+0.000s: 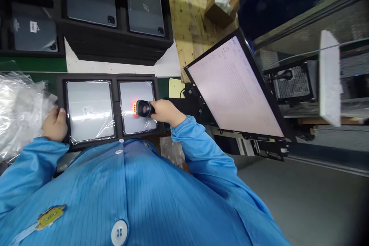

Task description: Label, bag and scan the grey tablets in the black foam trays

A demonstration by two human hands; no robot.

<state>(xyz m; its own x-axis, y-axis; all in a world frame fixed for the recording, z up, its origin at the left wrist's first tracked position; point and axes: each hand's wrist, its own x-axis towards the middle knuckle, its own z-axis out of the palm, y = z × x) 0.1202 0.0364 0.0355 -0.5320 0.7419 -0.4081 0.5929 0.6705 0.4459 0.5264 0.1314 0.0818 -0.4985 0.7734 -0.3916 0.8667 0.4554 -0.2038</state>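
My right hand (166, 112) is wrapped round a black barcode scanner (143, 108). Red light from the scanner falls on a small barcode label (134, 108) on the right-hand tablet (135, 91), which is covered in clear film. A second film-wrapped tablet (91, 128) with a white label lies to its left. Both sit in separate recesses of a black foam tray (115, 113) right in front of my body. My left hand (55, 124) grips the tray's left edge, thumb up and fingers curled.
Behind are stacked black foam trays (115, 42) holding dark tablets. Crumpled clear plastic bags (21, 111) lie at the left. A tilted monitor (236, 84) stands at the right, with a yellow paper (175, 88) beside it. An open cardboard box (215, 9) sits farther back.
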